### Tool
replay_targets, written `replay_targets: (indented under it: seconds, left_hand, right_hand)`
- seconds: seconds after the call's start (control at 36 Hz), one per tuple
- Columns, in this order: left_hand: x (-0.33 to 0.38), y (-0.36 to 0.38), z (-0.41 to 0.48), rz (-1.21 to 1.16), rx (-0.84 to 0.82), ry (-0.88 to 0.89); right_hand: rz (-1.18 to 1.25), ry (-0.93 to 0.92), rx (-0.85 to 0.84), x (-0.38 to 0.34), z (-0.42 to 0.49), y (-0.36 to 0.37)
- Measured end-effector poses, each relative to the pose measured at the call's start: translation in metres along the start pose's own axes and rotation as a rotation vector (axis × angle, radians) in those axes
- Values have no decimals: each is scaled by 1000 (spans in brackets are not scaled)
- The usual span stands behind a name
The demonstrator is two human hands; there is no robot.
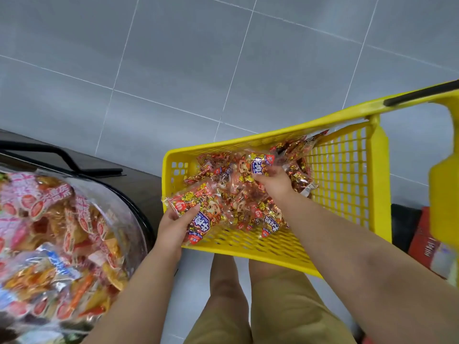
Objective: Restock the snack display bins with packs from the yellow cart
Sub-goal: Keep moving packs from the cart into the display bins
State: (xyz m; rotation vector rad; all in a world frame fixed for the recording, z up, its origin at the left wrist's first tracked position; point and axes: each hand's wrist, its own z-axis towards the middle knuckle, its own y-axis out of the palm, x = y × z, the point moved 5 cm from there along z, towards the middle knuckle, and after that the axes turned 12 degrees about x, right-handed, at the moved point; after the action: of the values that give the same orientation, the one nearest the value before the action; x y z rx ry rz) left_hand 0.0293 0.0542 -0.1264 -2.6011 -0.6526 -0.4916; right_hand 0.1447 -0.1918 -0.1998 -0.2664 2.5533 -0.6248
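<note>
The floor (173, 58) under me is laid in large square grey tiles with a dull sheen. Pale grout lines (113, 90) run diagonally across my view. Lighting is even and soft. At my left is a dark grey plinth (139, 184), with a bent black metal bar (62, 155) over it. At my far right, a red carton (419, 234) sits beside a black object (402, 224); both are blurred.

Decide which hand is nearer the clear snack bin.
Left. The left hand holds a pack beside the clear snack bin; the right hand is farther, inside the yellow cart.
</note>
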Motion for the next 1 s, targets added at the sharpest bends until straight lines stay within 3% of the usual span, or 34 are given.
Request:
replay_targets:
  seconds: [0.28,0.39,0.61,0.92,1.0]
  left_hand:
    - [16,-27,-26,-7,-25,73]
    - [18,-51,-42,3,11,92]
    - [-2,-110,-93,-131,196,111]
    - [-123,-182,-159,-494,431,-15]
    - [-156,-201,-172,-615,494,-45]
  right_hand:
    - [177,-58,-142,-12,-70,-43]
    - [-24,-222,-178,-21,-105,-56]
    - [-258,-339,-418,-30,-173,-34]
    - [-638,-460,-774,-25,-267,36]
    - [-817,-563,-793,-10,-291,57]
